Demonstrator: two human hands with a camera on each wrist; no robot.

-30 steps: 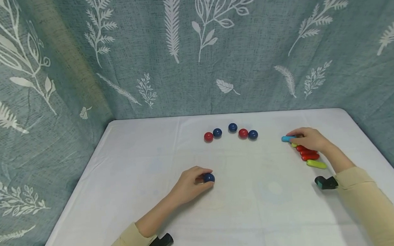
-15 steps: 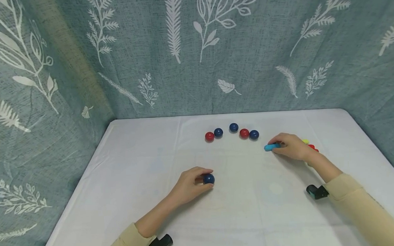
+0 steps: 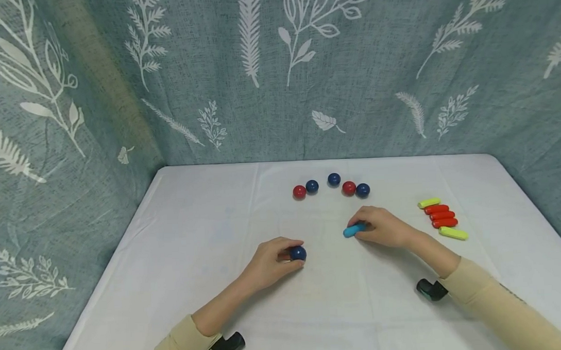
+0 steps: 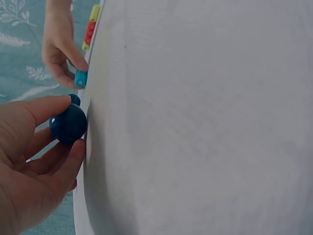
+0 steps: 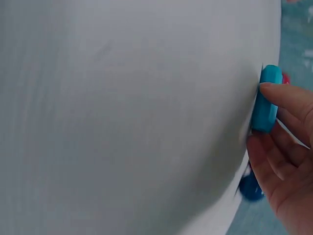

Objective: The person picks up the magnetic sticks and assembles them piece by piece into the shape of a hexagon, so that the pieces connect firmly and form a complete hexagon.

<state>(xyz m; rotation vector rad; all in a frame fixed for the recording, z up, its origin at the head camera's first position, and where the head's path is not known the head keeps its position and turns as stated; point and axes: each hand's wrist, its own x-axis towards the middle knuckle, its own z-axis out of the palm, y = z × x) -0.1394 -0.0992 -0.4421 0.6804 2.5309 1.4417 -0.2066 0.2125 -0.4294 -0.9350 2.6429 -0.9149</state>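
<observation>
My left hand [image 3: 271, 263] grips a dark blue ball [image 3: 298, 253] between thumb and fingers, low over the middle of the white table. In the left wrist view the same ball [image 4: 68, 123] sits between the fingertips. To the right, my right hand [image 3: 380, 227] pinches a short light-blue stick [image 3: 354, 230], which tilts slightly. The right wrist view has the stick [image 5: 266, 99] between thumb and fingers. Whether ball or stick touches the cloth, I cannot tell. A small gap parts the two hands.
Behind the hands lie a red ball [image 3: 299, 192] and a dark blue ball [image 3: 312, 186], then another blue one [image 3: 334, 180], a red one [image 3: 349, 188] and a blue one [image 3: 363, 190]. At right, yellow-green sticks [image 3: 453, 234] flank red sticks [image 3: 443, 216]. A patterned curtain [image 3: 269, 118] borders the table.
The right hand has carried the light-blue stick from the row of sticks leftward and nearer to me, uncovering that row. My left hand has stayed in place with its ball.
</observation>
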